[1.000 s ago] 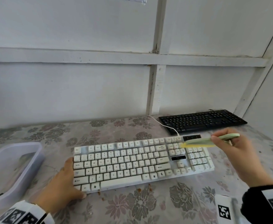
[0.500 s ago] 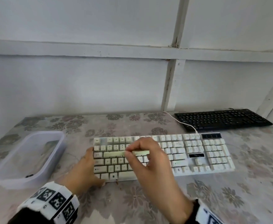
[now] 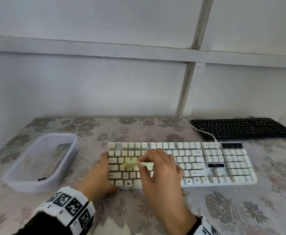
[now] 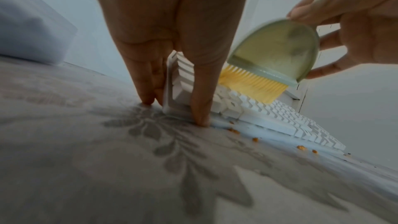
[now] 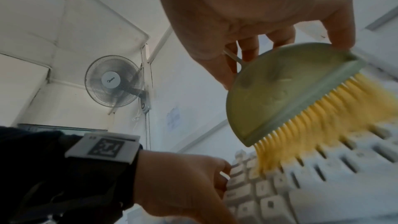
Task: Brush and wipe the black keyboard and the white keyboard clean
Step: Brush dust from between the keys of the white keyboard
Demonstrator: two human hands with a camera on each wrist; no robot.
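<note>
The white keyboard (image 3: 206, 164) lies across the middle of the flowered table. My left hand (image 3: 99, 173) braces its left front corner with straight fingers (image 4: 148, 81) along the side and the thumb (image 4: 200, 101) at the front edge. My right hand (image 3: 159, 172) pinches the thin handle of a pale green brush (image 3: 135, 163) with yellow bristles (image 4: 252, 84). The bristles (image 5: 318, 130) rest on the keys of the left letter block. The black keyboard (image 3: 240, 128) lies at the back right, untouched.
A clear plastic tub (image 3: 40, 160) stands left of the white keyboard. Orange crumbs (image 4: 233, 131) lie on the table along the keyboard's front edge. The white cable (image 3: 199, 128) runs back toward the wall. A wall fan (image 5: 114, 81) hangs high up.
My right hand has carried the brush from the keyboard's right end to its left letter keys. The left hand has stayed at the left corner.
</note>
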